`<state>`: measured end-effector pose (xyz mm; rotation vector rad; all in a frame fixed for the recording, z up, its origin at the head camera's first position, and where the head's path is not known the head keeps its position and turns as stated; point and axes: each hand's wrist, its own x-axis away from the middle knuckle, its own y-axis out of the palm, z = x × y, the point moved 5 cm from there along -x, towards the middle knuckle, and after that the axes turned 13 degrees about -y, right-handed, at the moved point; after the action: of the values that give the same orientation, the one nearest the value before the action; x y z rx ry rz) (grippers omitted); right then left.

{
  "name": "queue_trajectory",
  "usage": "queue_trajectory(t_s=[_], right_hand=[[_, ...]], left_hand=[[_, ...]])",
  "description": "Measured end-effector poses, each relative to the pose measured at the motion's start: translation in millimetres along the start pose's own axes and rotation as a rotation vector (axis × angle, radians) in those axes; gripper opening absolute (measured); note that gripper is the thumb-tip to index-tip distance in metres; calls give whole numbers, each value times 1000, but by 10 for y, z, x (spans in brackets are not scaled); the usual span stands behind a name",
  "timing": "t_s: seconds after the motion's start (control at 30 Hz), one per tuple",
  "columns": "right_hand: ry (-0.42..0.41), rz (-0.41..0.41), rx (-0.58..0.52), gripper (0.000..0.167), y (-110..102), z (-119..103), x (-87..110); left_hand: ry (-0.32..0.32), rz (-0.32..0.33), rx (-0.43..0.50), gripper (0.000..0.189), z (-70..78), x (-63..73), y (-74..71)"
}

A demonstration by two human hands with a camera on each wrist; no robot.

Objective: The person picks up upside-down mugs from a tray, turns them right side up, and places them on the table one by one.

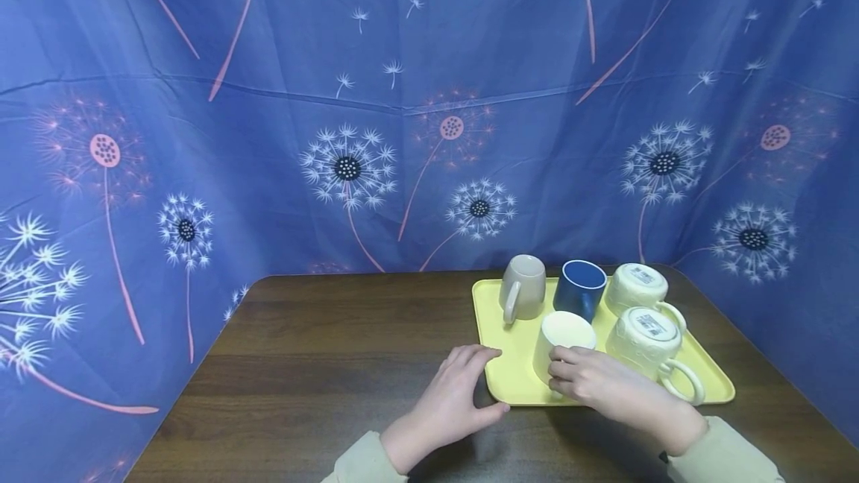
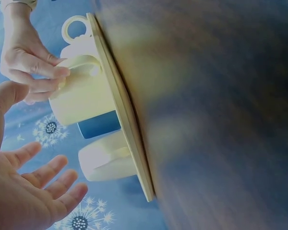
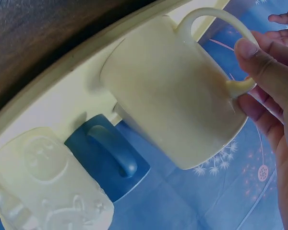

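Note:
On a yellow tray (image 1: 510, 386) stands a white mug (image 1: 564, 334) with its mouth up, near the front edge. My right hand (image 1: 593, 382) pinches this mug's handle (image 3: 221, 14) between thumb and fingers, as the right wrist view shows. My left hand (image 1: 452, 401) is spread beside the tray's front left corner, its fingers apart and holding nothing; in the left wrist view the palm (image 2: 24, 191) faces the mugs. Behind the white mug are a grey-beige mug (image 1: 526, 285) and a dark blue mug (image 1: 579, 293).
Two embossed white mugs, one at the back (image 1: 637, 285) and one in front (image 1: 644, 341), sit upside down on the tray's right side, handles pointing right. The tray lies on the right of a dark wooden table (image 1: 322, 349). A blue dandelion-print cloth (image 1: 416, 133) hangs behind.

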<state>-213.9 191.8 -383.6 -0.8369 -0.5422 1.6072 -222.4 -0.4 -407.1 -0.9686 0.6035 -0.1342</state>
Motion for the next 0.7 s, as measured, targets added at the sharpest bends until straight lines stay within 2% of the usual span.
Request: queue_trajectory(t_s=[0.23,0.4,0.53,0.7], right_hand=[[-35,25,10,21,-80,65,0],[-32,47,62,23,-147,145,7],[16,48,68,26,-199,210,10],[92,13,47,25,-249,287,15]], left_hand=[[-16,-11,10,67,-16,-13,-46],[-19,-5,2,68,-24,-9,-68],[-18,-7,1,68,-26,-5,-82],[-27,-12,4,68,-27,-4,-101]])
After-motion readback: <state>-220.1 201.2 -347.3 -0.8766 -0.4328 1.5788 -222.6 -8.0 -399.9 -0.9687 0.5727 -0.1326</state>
